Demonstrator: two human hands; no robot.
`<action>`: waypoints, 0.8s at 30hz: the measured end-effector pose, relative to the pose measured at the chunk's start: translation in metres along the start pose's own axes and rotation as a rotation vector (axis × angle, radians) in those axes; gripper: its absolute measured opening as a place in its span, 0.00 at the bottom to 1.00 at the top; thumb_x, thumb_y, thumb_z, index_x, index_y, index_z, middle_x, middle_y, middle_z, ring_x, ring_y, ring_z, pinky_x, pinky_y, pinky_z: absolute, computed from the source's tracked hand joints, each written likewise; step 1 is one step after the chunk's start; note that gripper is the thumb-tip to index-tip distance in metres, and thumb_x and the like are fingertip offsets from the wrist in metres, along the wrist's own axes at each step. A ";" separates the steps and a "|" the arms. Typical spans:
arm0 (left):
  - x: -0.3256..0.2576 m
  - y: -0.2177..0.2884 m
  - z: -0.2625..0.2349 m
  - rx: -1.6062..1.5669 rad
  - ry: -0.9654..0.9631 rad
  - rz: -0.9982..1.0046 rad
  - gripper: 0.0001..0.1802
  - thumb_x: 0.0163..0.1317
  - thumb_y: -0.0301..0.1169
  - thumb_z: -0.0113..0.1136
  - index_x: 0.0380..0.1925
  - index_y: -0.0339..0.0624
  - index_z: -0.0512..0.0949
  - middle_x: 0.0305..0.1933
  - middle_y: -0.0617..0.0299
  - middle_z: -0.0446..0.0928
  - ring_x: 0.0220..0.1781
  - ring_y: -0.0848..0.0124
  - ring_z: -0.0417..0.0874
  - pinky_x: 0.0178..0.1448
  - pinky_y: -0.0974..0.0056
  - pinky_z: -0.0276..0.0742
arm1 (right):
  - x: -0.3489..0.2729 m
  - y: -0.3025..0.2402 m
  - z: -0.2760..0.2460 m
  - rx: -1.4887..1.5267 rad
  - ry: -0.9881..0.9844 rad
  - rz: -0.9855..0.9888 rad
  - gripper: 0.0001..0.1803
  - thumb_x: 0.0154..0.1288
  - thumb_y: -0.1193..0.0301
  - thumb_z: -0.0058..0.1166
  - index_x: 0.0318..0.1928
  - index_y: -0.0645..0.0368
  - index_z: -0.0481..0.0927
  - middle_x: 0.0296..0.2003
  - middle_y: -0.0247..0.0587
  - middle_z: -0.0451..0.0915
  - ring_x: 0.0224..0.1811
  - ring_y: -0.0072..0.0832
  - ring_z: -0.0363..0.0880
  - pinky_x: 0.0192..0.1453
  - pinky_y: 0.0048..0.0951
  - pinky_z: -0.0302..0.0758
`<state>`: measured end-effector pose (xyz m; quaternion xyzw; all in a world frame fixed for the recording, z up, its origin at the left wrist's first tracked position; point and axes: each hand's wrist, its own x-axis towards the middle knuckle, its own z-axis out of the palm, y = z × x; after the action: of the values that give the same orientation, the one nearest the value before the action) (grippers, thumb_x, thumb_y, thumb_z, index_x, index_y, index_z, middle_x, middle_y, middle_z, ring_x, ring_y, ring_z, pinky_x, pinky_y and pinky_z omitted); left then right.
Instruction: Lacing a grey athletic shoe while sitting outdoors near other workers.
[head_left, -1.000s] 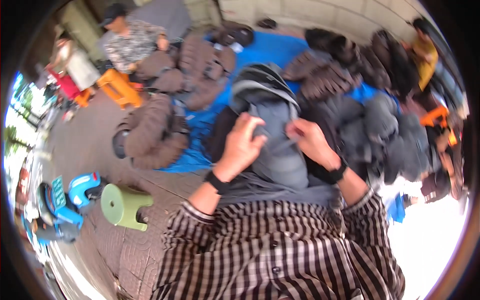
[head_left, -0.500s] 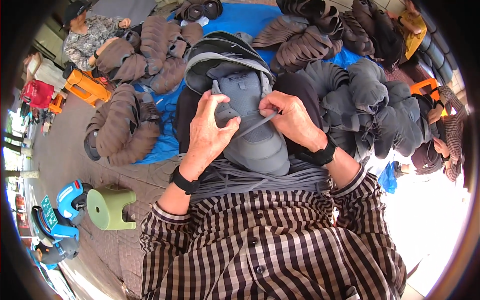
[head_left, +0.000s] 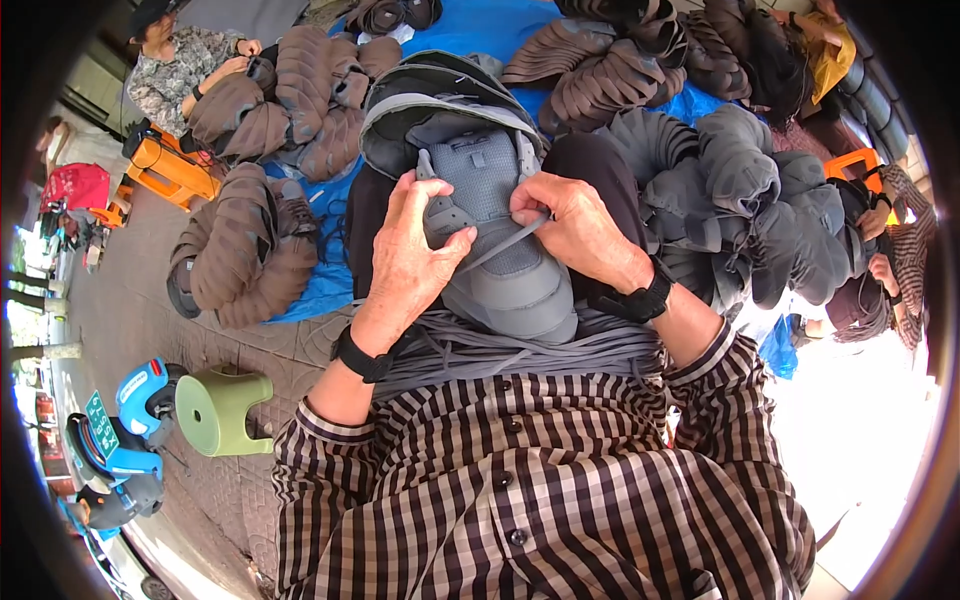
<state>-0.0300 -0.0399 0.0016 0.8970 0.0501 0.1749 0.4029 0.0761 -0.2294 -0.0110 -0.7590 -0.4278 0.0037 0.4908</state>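
A grey shoe upper (head_left: 515, 295) rests on my lap with its rounded toe toward me, its tongue (head_left: 475, 175) showing between the eyelet flaps. My left hand (head_left: 400, 260) grips the upper's left side, thumb and forefinger around the eyelet flap (head_left: 445, 215). On the other side, my right hand (head_left: 585, 235) pinches a flat grey shoelace (head_left: 505, 247) that slants across the throat toward my left thumb. The lace's tip is hidden in the fingers. Beyond the tongue, more nested grey uppers (head_left: 385, 140) stand open. A loose bundle of grey laces (head_left: 450, 352) lies across my lap beneath the toe.
Stacks of brown uppers (head_left: 240, 245) and grey uppers (head_left: 740, 175) surround my knees on a blue tarp (head_left: 475, 35). To the left are a green stool (head_left: 225, 412) and an orange stool (head_left: 170, 170). Co-workers sit at far left (head_left: 195, 65) and along the right.
Both hands and the shoe upper sit slightly higher in the picture. My right fingers have shifted a little on the lace, while the left hand keeps its grip.
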 end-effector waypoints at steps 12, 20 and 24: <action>0.000 -0.002 -0.001 0.041 0.013 0.026 0.29 0.49 0.30 0.72 0.51 0.49 0.69 0.66 0.44 0.63 0.63 0.45 0.72 0.60 0.52 0.73 | 0.001 -0.004 0.003 0.001 0.005 0.016 0.07 0.46 0.84 0.52 0.28 0.63 0.76 0.26 0.47 0.78 0.30 0.45 0.79 0.34 0.39 0.72; -0.001 -0.004 -0.001 0.048 0.014 0.019 0.27 0.52 0.34 0.69 0.51 0.48 0.70 0.68 0.52 0.64 0.64 0.54 0.72 0.58 0.51 0.73 | 0.002 -0.001 0.001 0.006 -0.030 -0.016 0.08 0.45 0.85 0.51 0.28 0.63 0.76 0.26 0.46 0.78 0.30 0.45 0.79 0.34 0.38 0.72; -0.003 -0.003 -0.001 0.041 0.017 0.021 0.27 0.51 0.33 0.70 0.51 0.47 0.70 0.67 0.52 0.64 0.64 0.54 0.72 0.58 0.51 0.73 | 0.001 -0.001 0.002 0.024 -0.046 0.029 0.07 0.45 0.84 0.51 0.28 0.63 0.76 0.26 0.47 0.78 0.29 0.45 0.78 0.34 0.39 0.72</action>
<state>-0.0328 -0.0380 -0.0010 0.9040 0.0474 0.1855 0.3822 0.0751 -0.2273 -0.0105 -0.7588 -0.4280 0.0333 0.4898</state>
